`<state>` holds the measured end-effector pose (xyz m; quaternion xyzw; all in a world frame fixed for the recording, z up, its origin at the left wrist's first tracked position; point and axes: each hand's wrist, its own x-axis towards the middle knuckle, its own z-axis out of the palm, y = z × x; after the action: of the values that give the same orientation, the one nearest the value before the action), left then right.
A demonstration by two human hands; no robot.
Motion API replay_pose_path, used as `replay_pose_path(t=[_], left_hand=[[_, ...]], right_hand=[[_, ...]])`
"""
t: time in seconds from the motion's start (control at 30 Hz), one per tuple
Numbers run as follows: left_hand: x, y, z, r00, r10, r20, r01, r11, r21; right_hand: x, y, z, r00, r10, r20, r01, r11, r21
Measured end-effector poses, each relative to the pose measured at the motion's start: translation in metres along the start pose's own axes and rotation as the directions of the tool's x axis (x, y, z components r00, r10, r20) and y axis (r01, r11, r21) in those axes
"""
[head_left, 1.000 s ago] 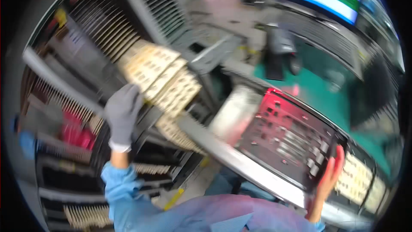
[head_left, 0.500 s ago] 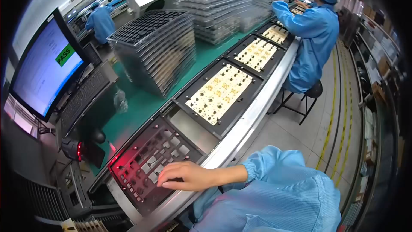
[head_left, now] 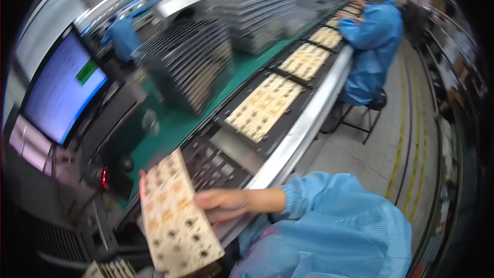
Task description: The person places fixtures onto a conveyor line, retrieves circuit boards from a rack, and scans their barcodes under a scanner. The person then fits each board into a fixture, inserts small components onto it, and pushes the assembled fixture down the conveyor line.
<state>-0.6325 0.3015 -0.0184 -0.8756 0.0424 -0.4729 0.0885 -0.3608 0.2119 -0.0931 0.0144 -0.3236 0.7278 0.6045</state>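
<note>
A pale circuit board panel with rows of dark and tan components is tilted over the near end of the line. My right hand is closed on its right edge, thumb side against the face; the fingers are slightly blurred. Behind the panel, the black carrier tray with its small cutouts shows only in part. My left hand is out of view. Farther along, another pale panel lies flat in a black carrier.
A silver rail edges the line. Stacked clear trays stand on the green bench. At left are a monitor with a green box and a red-lit scanner. A co-worker in blue sits beyond.
My right hand was over the bare carrier tray; now it holds a circuit board panel above it. The view has shifted slightly and is blurred.
</note>
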Motion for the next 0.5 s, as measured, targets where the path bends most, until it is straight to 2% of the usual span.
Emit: replay_pose_path(t=[0.07, 0.17, 0.2, 0.27, 0.33, 0.37, 0.4, 0.47, 0.5], left_hand=[[-0.029, -0.020, 0.027, 0.999, -0.043, -0.008, 0.043, 0.998, 0.043], [-0.037, -0.029, 0.030, 0.958, -0.197, 0.206, 0.167, 0.974, 0.152], [-0.035, -0.031, 0.041, 0.939, -0.320, 0.125, 0.297, 0.939, 0.172], [-0.052, -0.048, 0.063, 0.849, -0.527, 0.018, 0.510, 0.830, 0.227], [-0.096, -0.056, 0.074, 0.739, -0.671, 0.061, 0.649, 0.733, 0.204], [-0.107, -0.056, 0.074, 0.653, -0.743, 0.149, 0.726, 0.669, 0.157], [-0.114, -0.057, 0.075, 0.646, -0.753, 0.127, 0.733, 0.658, 0.172], [-0.122, -0.059, 0.078, 0.396, -0.891, 0.224, 0.918, 0.389, -0.076], [-0.123, -0.060, 0.079, 0.392, -0.883, 0.257, 0.914, 0.406, 0.003]], right_hand=[[-0.008, -0.003, -0.006, 0.984, 0.011, -0.175, -0.003, 0.999, 0.045], [0.005, -0.004, -0.006, 0.941, 0.020, -0.339, 0.003, 0.998, 0.065], [0.012, -0.005, -0.006, 0.915, 0.030, -0.402, -0.006, 0.998, 0.062], [0.030, -0.006, -0.010, 0.868, -0.003, -0.496, 0.011, 1.000, 0.013], [0.052, -0.008, -0.025, 0.854, -0.082, -0.513, 0.066, 0.997, -0.048], [0.060, -0.010, -0.028, 0.850, -0.090, -0.519, 0.084, 0.996, -0.034], [0.067, -0.011, -0.039, 0.849, -0.062, -0.524, 0.075, 0.997, 0.003], [0.085, -0.011, -0.045, 0.847, -0.058, -0.529, 0.044, 0.998, -0.039], [0.092, -0.011, -0.047, 0.852, -0.044, -0.522, 0.027, 0.999, -0.041]])
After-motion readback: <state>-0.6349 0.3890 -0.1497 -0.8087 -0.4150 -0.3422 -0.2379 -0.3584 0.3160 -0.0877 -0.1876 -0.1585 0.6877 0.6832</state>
